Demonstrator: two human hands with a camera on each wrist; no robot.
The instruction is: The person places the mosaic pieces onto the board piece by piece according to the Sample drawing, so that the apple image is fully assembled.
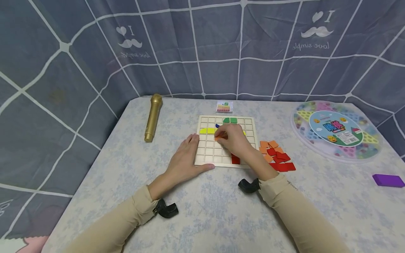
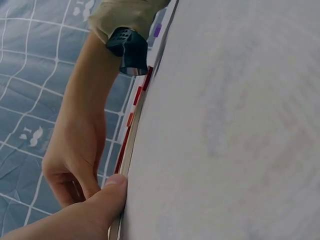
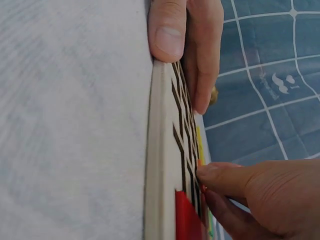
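Both hands are at the pale grid board [image 1: 205,151], which lies flat on the table [image 1: 205,218] in front of me. Thumb and finger of my right hand [image 1: 234,138] are drawn together, pinching a small orange tile [image 1: 217,138] at the board's middle; my fingers partly hide it, so I cannot tell whether it sits down in a square. My left hand [image 1: 186,158] is spread, holding nothing: its straight fingers lie along the board's left side, its thumb along the near edge.

Yellow tiles [image 1: 207,130] make a row just beyond the orange one, with a blue piece [image 1: 217,125] above them and green pieces [image 1: 230,120] near the far edge. Red pieces [image 1: 235,160] lie at the near edge, partly under my right wrist. To the right of the board, loose orange tiles [image 1: 264,144] and loose red tiles [image 1: 283,167] overlap in a heap. A small picture card [image 1: 224,106] lies just past the far edge.
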